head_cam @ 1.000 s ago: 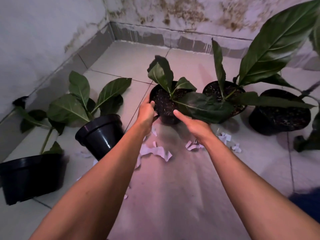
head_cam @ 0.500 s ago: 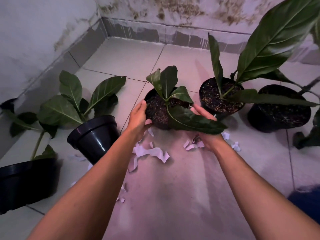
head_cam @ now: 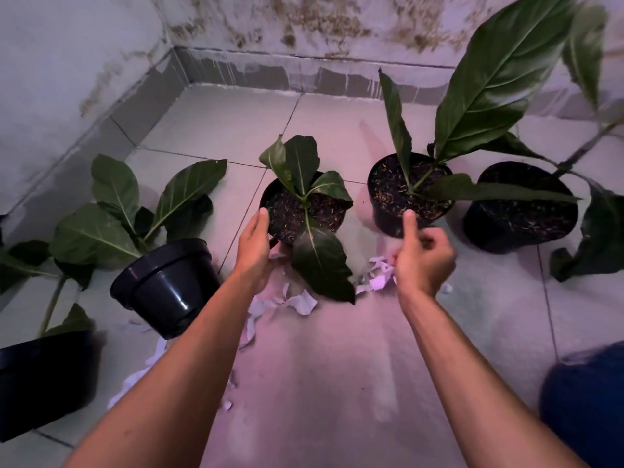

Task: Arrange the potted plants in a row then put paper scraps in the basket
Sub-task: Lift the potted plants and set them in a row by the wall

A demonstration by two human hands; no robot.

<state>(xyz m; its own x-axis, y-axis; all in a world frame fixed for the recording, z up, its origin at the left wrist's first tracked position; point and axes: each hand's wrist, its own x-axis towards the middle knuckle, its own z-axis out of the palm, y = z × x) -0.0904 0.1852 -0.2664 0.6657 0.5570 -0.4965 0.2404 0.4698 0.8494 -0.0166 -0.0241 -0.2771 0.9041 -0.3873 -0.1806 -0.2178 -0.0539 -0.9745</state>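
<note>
While the left hand (head_cam: 254, 246) rests open against the middle potted plant (head_cam: 304, 214) on the tiled floor (head_cam: 223, 123), the right hand (head_cam: 423, 261) looks loosely curled and empty. Paper scraps (head_cam: 300, 304) lie just below the pot.

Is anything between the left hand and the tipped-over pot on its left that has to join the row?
Nothing visible. The left hand rests at the middle pot; bare tile separates it from the tipped pot. Paper scraps lie nearer the camera, off that path.
</note>
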